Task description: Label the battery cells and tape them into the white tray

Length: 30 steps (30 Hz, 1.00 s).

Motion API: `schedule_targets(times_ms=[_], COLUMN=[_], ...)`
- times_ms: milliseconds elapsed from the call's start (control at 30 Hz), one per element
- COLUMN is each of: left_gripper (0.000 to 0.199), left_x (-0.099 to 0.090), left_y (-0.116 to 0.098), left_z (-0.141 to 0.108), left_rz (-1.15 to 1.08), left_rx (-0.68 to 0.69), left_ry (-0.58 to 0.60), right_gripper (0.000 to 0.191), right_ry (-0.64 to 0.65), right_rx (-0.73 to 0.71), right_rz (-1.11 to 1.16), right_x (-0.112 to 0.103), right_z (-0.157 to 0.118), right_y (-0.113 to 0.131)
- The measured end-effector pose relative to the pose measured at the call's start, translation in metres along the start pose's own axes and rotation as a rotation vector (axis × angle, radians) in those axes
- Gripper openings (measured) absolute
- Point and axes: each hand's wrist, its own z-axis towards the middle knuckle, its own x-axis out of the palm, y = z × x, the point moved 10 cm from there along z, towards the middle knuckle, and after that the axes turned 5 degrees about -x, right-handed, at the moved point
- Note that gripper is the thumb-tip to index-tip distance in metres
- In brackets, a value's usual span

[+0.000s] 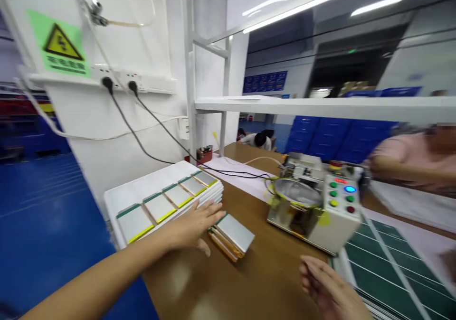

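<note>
My left hand (pixel 199 222) is over the brown table with its fingers spread. Its fingertips are at a small stack of flat silver pouch cells (pixel 235 232) with green and amber edges; whether they touch it I cannot tell. Left of it, a row of similar cells (pixel 159 206) with green and yellow edges lies on a pile of white trays (pixel 160 175). My right hand (pixel 329 284) is low at the right, in front of a machine, with its fingers curled together and nothing visible in them.
The machine (pixel 342 215) has a round metal bowl (pixel 297 192) and coloured buttons. Green panels (pixel 384 258) lie right of it. A white shelf (pixel 320 104) spans above. Black cables (pixel 142 144) run from wall sockets to the table. A person in pink (pixel 409 154) sits opposite.
</note>
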Motion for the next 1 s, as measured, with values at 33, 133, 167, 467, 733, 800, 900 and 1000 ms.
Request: schedule_targets(times_ms=[33, 133, 167, 467, 733, 800, 900, 1000], left_gripper=[0.098, 0.108, 0.106, 0.049, 0.063, 0.056, 0.055, 0.055], left_x=[0.010, 0.039, 0.046, 0.021, 0.002, 0.008, 0.012, 0.012], left_y=[-0.014, -0.034, -0.036, -0.037, -0.067, -0.074, -0.084, -0.092], left_z=[0.020, 0.069, 0.080, 0.076, 0.018, 0.010, 0.004, 0.001], left_rz=[-0.002, 0.040, 0.049, -0.027, -0.124, -0.141, -0.151, -0.126], left_rx=[0.059, 0.132, 0.150, 0.168, 0.048, 0.012, 0.004, 0.026], left_ry=[0.068, 0.243, 0.270, -0.022, -0.325, -0.327, -0.342, -0.349], right_gripper=[0.031, 0.033, 0.033, 0.042, 0.031, 0.030, 0.032, 0.033], right_ry=[-0.050, -0.222, -0.273, -0.271, -0.332, -0.218, -0.016, 0.008], right_rx=[-0.076, -0.304, -0.351, -0.386, -0.464, -0.405, -0.221, -0.144], right_rz=[-0.046, -0.289, -0.356, -0.498, -0.605, -0.601, -0.423, -0.320], right_x=[-0.001, -0.023, -0.032, -0.008, 0.025, 0.038, 0.057, 0.062], right_z=[0.001, 0.006, 0.007, 0.050, 0.021, -0.003, -0.031, -0.041], right_y=[0.018, 0.068, 0.080, 0.101, 0.110, 0.098, 0.065, 0.047])
